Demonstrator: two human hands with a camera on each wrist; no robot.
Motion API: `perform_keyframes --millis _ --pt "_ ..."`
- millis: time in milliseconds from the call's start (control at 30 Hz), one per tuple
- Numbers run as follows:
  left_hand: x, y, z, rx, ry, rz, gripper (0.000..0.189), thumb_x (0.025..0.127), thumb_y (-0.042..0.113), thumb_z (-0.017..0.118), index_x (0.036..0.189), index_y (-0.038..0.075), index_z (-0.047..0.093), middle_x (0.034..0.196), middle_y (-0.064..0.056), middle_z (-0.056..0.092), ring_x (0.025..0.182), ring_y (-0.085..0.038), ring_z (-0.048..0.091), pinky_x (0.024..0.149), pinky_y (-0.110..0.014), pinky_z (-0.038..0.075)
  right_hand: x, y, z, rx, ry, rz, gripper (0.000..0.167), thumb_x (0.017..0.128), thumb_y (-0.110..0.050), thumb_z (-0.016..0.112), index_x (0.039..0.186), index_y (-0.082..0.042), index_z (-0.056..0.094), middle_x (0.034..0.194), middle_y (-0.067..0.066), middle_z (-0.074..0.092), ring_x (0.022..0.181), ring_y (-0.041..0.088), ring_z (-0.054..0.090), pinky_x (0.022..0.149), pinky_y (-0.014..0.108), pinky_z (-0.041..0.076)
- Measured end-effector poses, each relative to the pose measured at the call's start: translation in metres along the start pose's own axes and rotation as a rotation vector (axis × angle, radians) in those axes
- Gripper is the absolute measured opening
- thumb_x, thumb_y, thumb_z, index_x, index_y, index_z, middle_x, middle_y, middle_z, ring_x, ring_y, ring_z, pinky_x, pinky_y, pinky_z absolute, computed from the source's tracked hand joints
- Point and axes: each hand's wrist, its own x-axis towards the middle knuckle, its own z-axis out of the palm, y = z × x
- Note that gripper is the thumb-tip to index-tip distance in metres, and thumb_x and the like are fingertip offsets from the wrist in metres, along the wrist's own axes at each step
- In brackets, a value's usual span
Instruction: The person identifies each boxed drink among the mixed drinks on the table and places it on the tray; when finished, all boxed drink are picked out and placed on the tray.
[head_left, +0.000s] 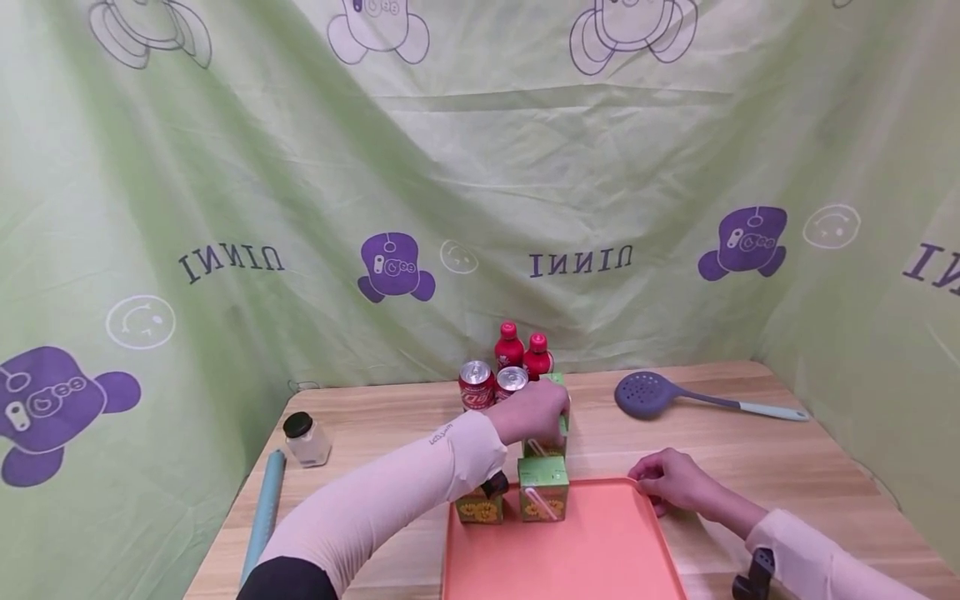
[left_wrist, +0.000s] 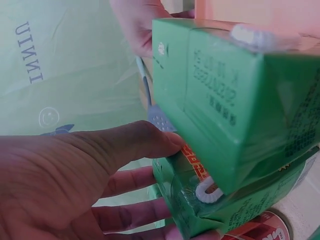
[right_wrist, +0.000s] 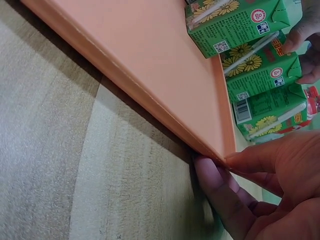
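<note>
My left hand [head_left: 534, 414] grips a green drink carton [head_left: 546, 448] just beyond the far edge of the orange-pink tray [head_left: 577, 554]. In the left wrist view its thumb and fingers [left_wrist: 137, 142] are around that carton [left_wrist: 185, 200]. Two more cartons stand on the tray: one in front [head_left: 543, 492], another at the far left corner [head_left: 480, 507], partly hidden by the left wrist. A further carton [right_wrist: 275, 111] stands behind the held one. At the tray's far right corner, my right hand [head_left: 675, 481] pinches the rim between thumb and fingers [right_wrist: 210, 175].
Two red cans [head_left: 476, 385] and two red bottles [head_left: 508, 343] stand at the back. A slotted spatula [head_left: 647, 394] lies at the back right. On the left are a black-lidded jar [head_left: 307, 440] and a blue-green rod [head_left: 264, 512]. Green printed cloth [head_left: 480, 167] surrounds the table.
</note>
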Motion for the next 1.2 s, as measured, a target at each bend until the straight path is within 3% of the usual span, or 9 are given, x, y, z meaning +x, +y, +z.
perform_keyframes --millis 100,233,367,467,567,700,867,1200 --pt "0.001 0.0 -0.002 0.002 0.007 0.011 0.021 0.075 0.016 0.081 0.066 0.017 0.062 0.056 0.006 0.052 0.053 -0.009 0.048 0.048 -0.02 0.041 0.0 0.001 0.0 0.01 -0.001 -0.007 0.013 0.089 -0.001 0.067 0.101 0.0 0.073 0.077 0.004 0.063 0.06 0.015 0.061 0.054 0.033 0.057" --pt "0.003 0.002 -0.009 0.022 0.031 0.033 0.036 0.075 0.017 0.082 0.057 0.018 0.051 0.05 0.008 0.036 0.048 -0.007 0.035 0.045 -0.02 0.031 0.0 0.002 0.0 0.018 -0.01 -0.046 0.013 0.088 0.0 0.067 0.099 0.001 0.073 0.076 0.004 0.063 0.061 0.015 0.061 0.053 0.033 0.057" --pt "0.002 0.006 -0.019 -0.038 0.034 0.012 0.043 0.075 0.013 0.08 0.055 0.017 0.043 0.05 0.007 0.027 0.045 -0.008 0.026 0.042 -0.021 0.027 0.001 0.003 0.0 0.03 -0.018 -0.061 0.013 0.088 0.0 0.067 0.099 0.001 0.073 0.076 0.004 0.064 0.061 0.015 0.061 0.053 0.033 0.057" --pt "0.001 0.008 -0.026 -0.087 0.03 -0.019 0.038 0.076 0.01 0.078 0.056 0.015 0.046 0.05 0.006 0.029 0.044 -0.009 0.027 0.04 -0.022 0.028 0.001 0.004 0.0 0.037 -0.015 -0.063 0.012 0.087 0.001 0.067 0.098 0.001 0.073 0.076 0.004 0.064 0.061 0.015 0.061 0.053 0.033 0.057" --pt "-0.001 0.008 -0.031 -0.075 0.039 -0.026 0.032 0.077 0.012 0.079 0.058 0.014 0.052 0.051 0.006 0.032 0.045 -0.009 0.03 0.042 -0.022 0.029 0.001 0.003 0.0 0.038 -0.01 -0.057 0.012 0.087 0.001 0.067 0.098 0.001 0.073 0.075 0.004 0.064 0.061 0.015 0.061 0.053 0.033 0.057" --pt "-0.002 0.009 -0.036 -0.044 0.055 -0.019 0.029 0.077 0.016 0.081 0.061 0.015 0.056 0.052 0.007 0.035 0.047 -0.008 0.034 0.043 -0.021 0.03 0.001 0.002 0.001 0.032 -0.006 -0.041 0.012 0.088 0.001 0.067 0.098 0.001 0.073 0.076 0.004 0.063 0.061 0.015 0.062 0.054 0.033 0.057" --pt "-0.002 0.014 -0.044 -0.013 0.066 -0.01 0.036 0.078 0.018 0.08 0.059 0.015 0.05 0.053 0.005 0.034 0.047 -0.009 0.033 0.044 -0.021 0.029 0.002 0.004 -0.001 0.03 -0.004 -0.046 0.011 0.088 0.0 0.067 0.097 0.001 0.073 0.076 0.004 0.064 0.061 0.015 0.061 0.053 0.033 0.057" --pt "-0.001 0.023 -0.05 -0.02 0.073 0.012 0.027 0.077 0.02 0.083 0.062 0.016 0.06 0.054 0.006 0.044 0.049 -0.009 0.04 0.045 -0.02 0.034 0.003 0.007 0.0 0.066 -0.026 -0.054 0.012 0.089 0.001 0.066 0.098 0.002 0.072 0.076 0.004 0.064 0.061 0.015 0.061 0.054 0.034 0.058"
